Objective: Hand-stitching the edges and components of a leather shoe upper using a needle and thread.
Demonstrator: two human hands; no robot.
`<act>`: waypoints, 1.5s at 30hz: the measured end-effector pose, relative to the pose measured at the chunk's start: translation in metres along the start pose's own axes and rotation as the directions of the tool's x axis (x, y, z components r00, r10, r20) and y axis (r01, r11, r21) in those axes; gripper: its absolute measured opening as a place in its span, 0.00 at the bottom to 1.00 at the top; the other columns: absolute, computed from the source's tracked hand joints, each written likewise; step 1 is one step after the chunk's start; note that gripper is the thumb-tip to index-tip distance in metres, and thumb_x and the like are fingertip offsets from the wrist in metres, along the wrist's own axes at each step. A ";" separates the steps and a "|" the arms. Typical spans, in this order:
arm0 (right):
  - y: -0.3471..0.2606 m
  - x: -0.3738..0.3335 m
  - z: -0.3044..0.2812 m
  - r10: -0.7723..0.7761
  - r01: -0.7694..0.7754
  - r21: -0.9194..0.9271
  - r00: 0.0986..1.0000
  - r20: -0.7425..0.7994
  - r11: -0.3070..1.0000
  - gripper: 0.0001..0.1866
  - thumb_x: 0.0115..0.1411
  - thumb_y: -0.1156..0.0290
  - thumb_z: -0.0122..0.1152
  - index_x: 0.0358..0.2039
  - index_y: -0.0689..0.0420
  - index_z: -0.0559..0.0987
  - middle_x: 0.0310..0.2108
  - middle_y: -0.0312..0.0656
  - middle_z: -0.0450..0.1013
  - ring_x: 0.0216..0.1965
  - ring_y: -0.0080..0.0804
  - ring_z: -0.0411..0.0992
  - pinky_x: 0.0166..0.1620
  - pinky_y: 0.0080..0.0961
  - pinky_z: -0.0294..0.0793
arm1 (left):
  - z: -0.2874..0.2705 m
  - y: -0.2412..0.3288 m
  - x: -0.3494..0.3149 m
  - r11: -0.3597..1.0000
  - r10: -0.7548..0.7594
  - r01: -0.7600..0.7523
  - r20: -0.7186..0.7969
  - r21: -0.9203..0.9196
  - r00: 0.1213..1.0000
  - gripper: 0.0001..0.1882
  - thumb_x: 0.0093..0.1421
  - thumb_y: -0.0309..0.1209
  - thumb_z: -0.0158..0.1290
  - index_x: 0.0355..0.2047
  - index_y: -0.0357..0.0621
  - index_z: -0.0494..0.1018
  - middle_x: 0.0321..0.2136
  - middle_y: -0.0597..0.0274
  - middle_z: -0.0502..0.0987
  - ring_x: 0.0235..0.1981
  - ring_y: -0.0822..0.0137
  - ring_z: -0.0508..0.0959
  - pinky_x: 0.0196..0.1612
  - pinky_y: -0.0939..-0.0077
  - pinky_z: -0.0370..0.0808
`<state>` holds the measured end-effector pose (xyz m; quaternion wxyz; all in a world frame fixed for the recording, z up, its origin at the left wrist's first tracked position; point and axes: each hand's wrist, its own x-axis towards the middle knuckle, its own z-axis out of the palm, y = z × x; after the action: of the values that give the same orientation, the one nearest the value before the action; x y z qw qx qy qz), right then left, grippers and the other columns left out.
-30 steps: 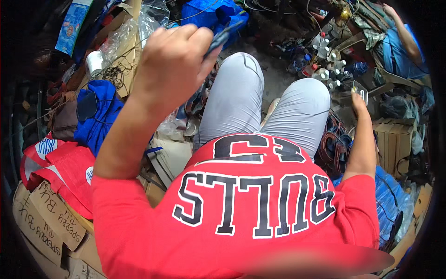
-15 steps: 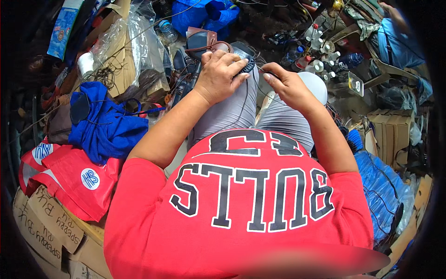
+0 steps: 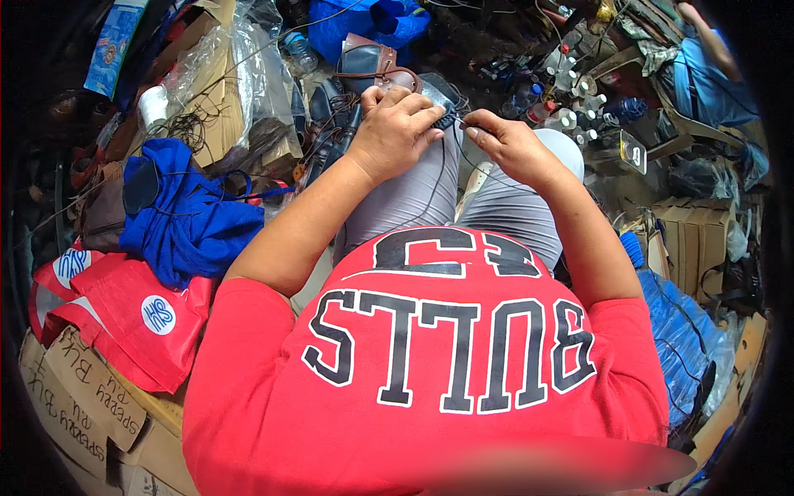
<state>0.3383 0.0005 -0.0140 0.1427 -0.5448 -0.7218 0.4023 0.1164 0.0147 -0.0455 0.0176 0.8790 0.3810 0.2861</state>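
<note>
A dark blue and brown leather shoe (image 3: 376,64) with brown lacing rests over my left knee. Fingers curled, my left hand (image 3: 395,128) grips its near end and hides part of it. Beside the textured blue sole edge (image 3: 442,106), my right hand (image 3: 513,149) pinches thumb and forefinger on what looks like a thin dark thread; whether a tool is in the pinch too is too small to tell. A dark thread (image 3: 437,186) trails down across my grey trousers (image 3: 405,194).
Several bottles (image 3: 571,91) stand beyond my right knee. At left lie blue cloth (image 3: 186,219), a red bag (image 3: 136,322) and cardboard boxes (image 3: 91,397). Blue plastic sheeting (image 3: 674,331) and a cardboard carton (image 3: 691,240) are on the right. A blue bag (image 3: 372,21) sits ahead.
My right hand has shifted slightly, its fingertips now closer to the shoe's edge. The shoe sits slightly differently under my left hand, which keeps its grip.
</note>
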 end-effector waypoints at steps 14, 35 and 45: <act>0.001 0.011 0.004 0.004 -0.010 0.139 0.999 0.048 0.990 0.15 0.64 0.63 0.51 0.47 0.58 0.72 0.32 0.40 0.72 0.35 0.24 0.68 0.41 0.22 0.69 | -0.005 -0.010 0.007 0.995 0.003 0.003 0.064 -0.097 0.998 0.16 0.51 0.37 0.58 0.41 0.50 0.77 0.37 0.68 0.76 0.44 0.67 0.72 0.49 0.63 0.54; 0.160 0.142 -0.039 0.104 -0.204 -0.386 0.959 -0.264 0.900 0.25 0.64 0.55 0.30 0.46 0.60 0.71 0.46 0.58 0.71 0.50 0.53 0.69 0.53 0.44 0.65 | 0.036 0.062 0.141 0.971 -0.172 0.104 0.330 0.215 0.928 0.12 0.54 0.31 0.46 0.30 0.40 0.79 0.31 0.51 0.80 0.35 0.53 0.80 0.40 0.58 0.76; 0.124 0.078 -0.075 0.548 -0.681 -0.293 0.721 -0.423 0.671 0.24 0.58 0.63 0.48 0.54 0.58 0.66 0.51 0.56 0.69 0.54 0.50 0.67 0.55 0.41 0.66 | -0.066 0.070 0.058 0.999 0.040 -0.042 0.306 -0.001 0.951 0.21 0.61 0.40 0.46 0.19 0.37 0.74 0.19 0.50 0.75 0.24 0.51 0.77 0.31 0.61 0.74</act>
<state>0.4416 0.1135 -0.0757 -0.0191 -0.8295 -0.5316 0.1702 0.1606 -0.0078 0.0554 0.0678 0.9204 0.3562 0.1460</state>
